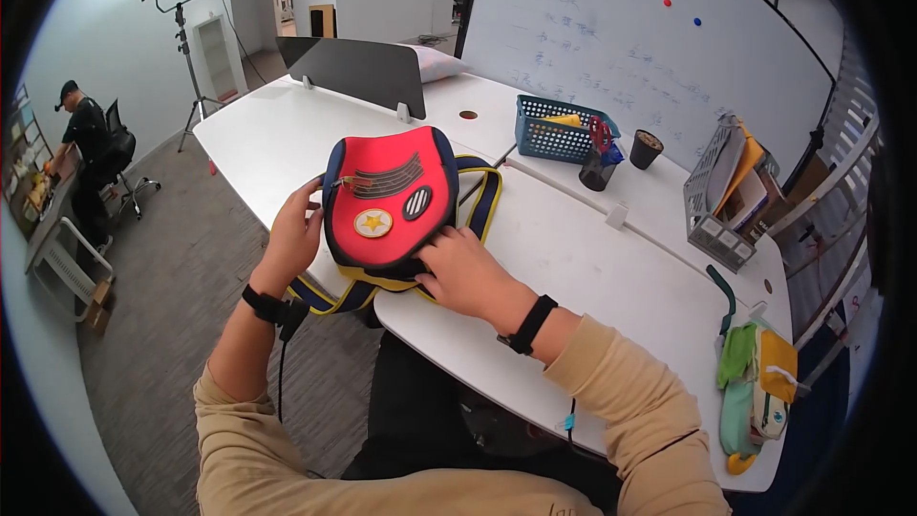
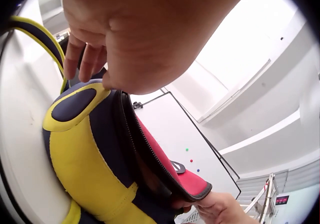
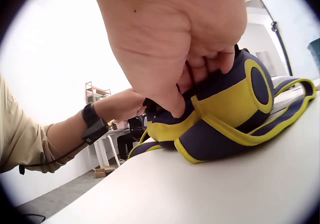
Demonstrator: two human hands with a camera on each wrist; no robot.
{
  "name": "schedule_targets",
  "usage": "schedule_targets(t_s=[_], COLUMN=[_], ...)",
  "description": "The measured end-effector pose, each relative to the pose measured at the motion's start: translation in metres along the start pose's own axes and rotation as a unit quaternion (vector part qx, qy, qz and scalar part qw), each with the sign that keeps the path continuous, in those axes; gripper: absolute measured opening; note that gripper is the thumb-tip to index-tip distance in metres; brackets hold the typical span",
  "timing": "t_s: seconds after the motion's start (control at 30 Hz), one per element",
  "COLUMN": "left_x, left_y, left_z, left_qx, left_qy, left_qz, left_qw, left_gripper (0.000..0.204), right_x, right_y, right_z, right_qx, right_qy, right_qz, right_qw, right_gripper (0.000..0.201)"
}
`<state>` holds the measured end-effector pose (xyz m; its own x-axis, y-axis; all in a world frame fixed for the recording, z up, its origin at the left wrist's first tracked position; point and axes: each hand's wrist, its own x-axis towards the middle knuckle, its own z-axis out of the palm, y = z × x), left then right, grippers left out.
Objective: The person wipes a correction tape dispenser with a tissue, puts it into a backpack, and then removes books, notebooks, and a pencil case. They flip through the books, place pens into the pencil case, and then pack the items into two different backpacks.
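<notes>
A small backpack (image 1: 394,164) lies on the white table with its red front up. It has navy and yellow sides, a star patch (image 1: 373,223) and a striped oval patch. In the left wrist view its zipper (image 2: 145,139) is undone and the red front stands away from the side. My left hand (image 1: 294,237) grips the backpack's edge at the left, thumb by the zipper's end. At the near right edge my right hand (image 1: 468,272) has its fingers tucked into the opening, thumb outside, holding the rim. Those fingertips are hidden inside.
Navy-yellow straps (image 1: 489,193) loop out around the backpack. Behind stand a dark divider (image 1: 353,72), a teal basket (image 1: 565,139), a pen holder (image 1: 599,170) and a small pot (image 1: 646,149). A file rack (image 1: 721,201) and a green-yellow bag (image 1: 755,387) are at the right. A person sits far left.
</notes>
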<state>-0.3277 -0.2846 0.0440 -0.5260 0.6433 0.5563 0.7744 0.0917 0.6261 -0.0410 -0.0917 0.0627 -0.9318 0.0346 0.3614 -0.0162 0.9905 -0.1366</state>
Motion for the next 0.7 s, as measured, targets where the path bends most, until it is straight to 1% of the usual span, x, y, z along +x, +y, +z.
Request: schedule_targets(t_s=[0.03, 0.13, 0.23, 0.33, 0.43, 0.53, 0.63, 0.7], left_x=[0.004, 0.019, 0.039, 0.047, 0.047, 0.040, 0.035, 0.037], left_y=[0.006, 0.021, 0.015, 0.025, 0.020, 0.018, 0.029, 0.031], left_z=[0.000, 0.001, 0.000, -0.004, -0.008, -0.012, -0.018, -0.018], left_qx=[-0.009, 0.021, 0.119, 0.120, 0.159, 0.142, 0.149, 0.181], left_qy=[0.004, 0.002, -0.018, -0.071, -0.104, -0.111, -0.119, -0.142], left_qz=[0.003, 0.042, 0.122, 0.052, 0.094, 0.069, 0.079, 0.093], left_qw=[1.000, 0.999, 0.985, 0.989, 0.977, 0.981, 0.978, 0.969], left_gripper=[0.049, 0.043, 0.032, 0.024, 0.018, 0.016, 0.015, 0.014], right_x=[-0.003, -0.007, -0.012, -0.014, -0.016, -0.016, -0.017, -0.018], right_y=[-0.001, -0.004, -0.005, -0.002, -0.004, -0.007, -0.008, -0.006], right_z=[0.000, -0.003, -0.003, -0.001, -0.003, -0.010, -0.011, -0.008], right_qx=[0.009, 0.028, 0.037, 0.046, 0.058, 0.072, 0.075, 0.072], right_qy=[0.006, 0.023, 0.032, 0.034, 0.023, 0.002, -0.014, -0.018], right_qz=[0.000, -0.002, -0.007, -0.004, 0.013, 0.029, 0.036, 0.039], right_qw=[1.000, 0.999, 0.999, 0.998, 0.998, 0.997, 0.996, 0.996], right_gripper=[0.038, 0.030, 0.027, 0.026, 0.028, 0.030, 0.034, 0.036])
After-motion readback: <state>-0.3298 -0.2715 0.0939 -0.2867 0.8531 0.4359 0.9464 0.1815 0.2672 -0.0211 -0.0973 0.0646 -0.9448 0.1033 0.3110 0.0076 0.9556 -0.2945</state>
